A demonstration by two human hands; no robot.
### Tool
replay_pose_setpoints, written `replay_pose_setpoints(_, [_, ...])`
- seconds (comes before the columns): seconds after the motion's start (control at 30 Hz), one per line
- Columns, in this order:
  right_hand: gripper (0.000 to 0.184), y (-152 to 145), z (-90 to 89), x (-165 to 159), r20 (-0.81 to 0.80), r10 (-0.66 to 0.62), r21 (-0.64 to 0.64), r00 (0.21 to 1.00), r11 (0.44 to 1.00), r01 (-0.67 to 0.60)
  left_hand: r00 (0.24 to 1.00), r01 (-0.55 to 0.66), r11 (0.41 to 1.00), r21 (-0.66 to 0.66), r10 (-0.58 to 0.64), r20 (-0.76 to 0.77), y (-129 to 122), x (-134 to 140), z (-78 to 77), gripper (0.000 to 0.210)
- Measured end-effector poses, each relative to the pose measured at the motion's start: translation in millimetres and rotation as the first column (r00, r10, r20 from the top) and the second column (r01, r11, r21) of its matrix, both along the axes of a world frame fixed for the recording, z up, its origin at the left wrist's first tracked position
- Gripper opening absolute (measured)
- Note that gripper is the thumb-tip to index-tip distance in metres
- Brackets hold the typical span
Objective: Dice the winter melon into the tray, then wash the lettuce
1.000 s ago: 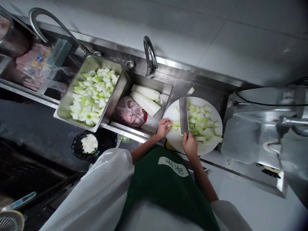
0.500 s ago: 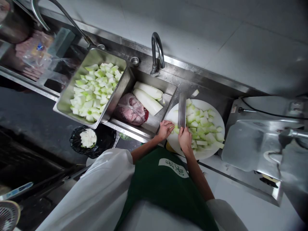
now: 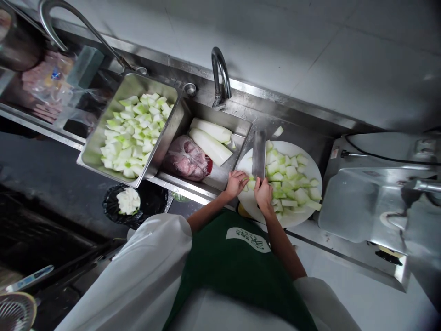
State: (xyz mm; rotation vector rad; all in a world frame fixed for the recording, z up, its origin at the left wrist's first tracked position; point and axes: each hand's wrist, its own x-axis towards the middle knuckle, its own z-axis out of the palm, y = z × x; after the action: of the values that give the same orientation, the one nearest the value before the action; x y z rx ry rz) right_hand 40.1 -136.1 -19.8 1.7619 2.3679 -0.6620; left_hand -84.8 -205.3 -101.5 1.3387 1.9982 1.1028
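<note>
My right hand (image 3: 263,195) is wrapped round the handle of a cleaver (image 3: 259,151), whose broad blade points away from me over the left part of a round white cutting board (image 3: 250,204). Beside the blade, my left hand (image 3: 236,184) has its fingers bent and pressed on a small piece of pale green gourd (image 3: 251,183). Most of that piece is hidden by the fingers and the cleaver. Right of the blade lies a heap of cut gourd chunks (image 3: 291,174), some at the board's rim. One loose chunk (image 3: 278,131) rests on the steel behind the board.
Left of the board, a sink (image 3: 220,177) holds peeled gourd lengths (image 3: 210,145) and bagged meat (image 3: 189,158). A steel pan (image 3: 103,110) full of gourd chunks stands further left. Above the sink rises a faucet (image 3: 222,73). Below is a black-lined bin (image 3: 151,202); steel equipment (image 3: 351,202) stands right.
The cleaver blade has shifted slightly left and looks broader, tilted flatter. Both hands stay almost in place. The whole view has moved a little.
</note>
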Motion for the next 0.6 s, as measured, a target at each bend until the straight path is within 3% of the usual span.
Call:
replay_pose_setpoints(0.37, [0.045, -17.3, -13.3, -5.4, -0.136, -0.190, 0.069, 0.972, 0.977, 0.200, 0.983, -0.059, 0.994, -0.091, 0.042, -0.178, 5.4, 13.2, 17.7, 0.018])
replay_pose_setpoints(0.6, [0.045, -18.7, -4.8, -2.9, -0.163, -0.233, 0.076, 0.959, 0.966, 0.248, 0.988, -0.135, 0.989, -0.058, 0.130, -0.081, 8.5, 17.2, 13.0, 0.017])
